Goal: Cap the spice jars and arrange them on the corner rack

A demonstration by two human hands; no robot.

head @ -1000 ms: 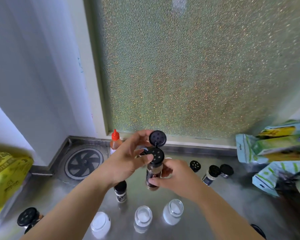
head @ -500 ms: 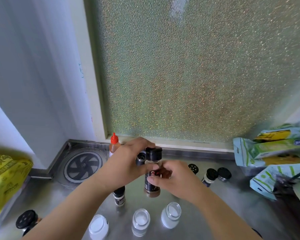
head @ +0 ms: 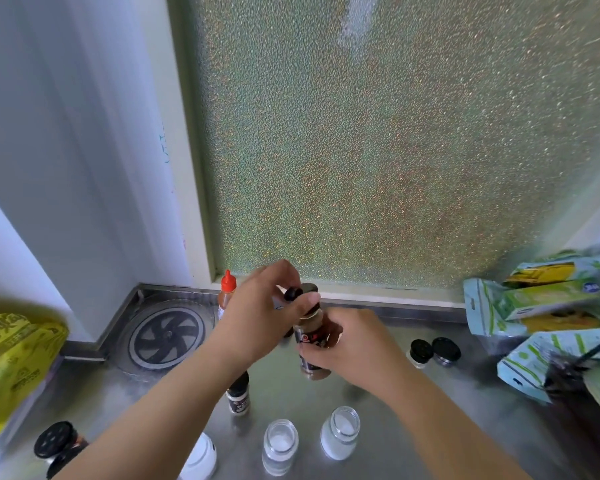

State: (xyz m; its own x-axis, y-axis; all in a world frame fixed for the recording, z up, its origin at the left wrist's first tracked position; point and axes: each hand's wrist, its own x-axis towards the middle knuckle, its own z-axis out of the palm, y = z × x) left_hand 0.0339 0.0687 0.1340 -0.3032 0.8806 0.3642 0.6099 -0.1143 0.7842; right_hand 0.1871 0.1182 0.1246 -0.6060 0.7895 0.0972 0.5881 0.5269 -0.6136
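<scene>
You're early on: your right grip holds the brown spice jar above the table, left grip pinches its black cap, approx. three glass jars uncapped, no rack in view.

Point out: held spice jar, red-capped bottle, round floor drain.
held spice jar (head: 309, 336), head view, on its label.
red-capped bottle (head: 228, 283), head view, on the red cap.
round floor drain (head: 165, 336), head view, on the cover's centre.

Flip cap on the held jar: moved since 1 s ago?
Yes. The flip cap, earlier hinged open and standing above the jar against the window sill, now lies folded down under the left hand.
</scene>
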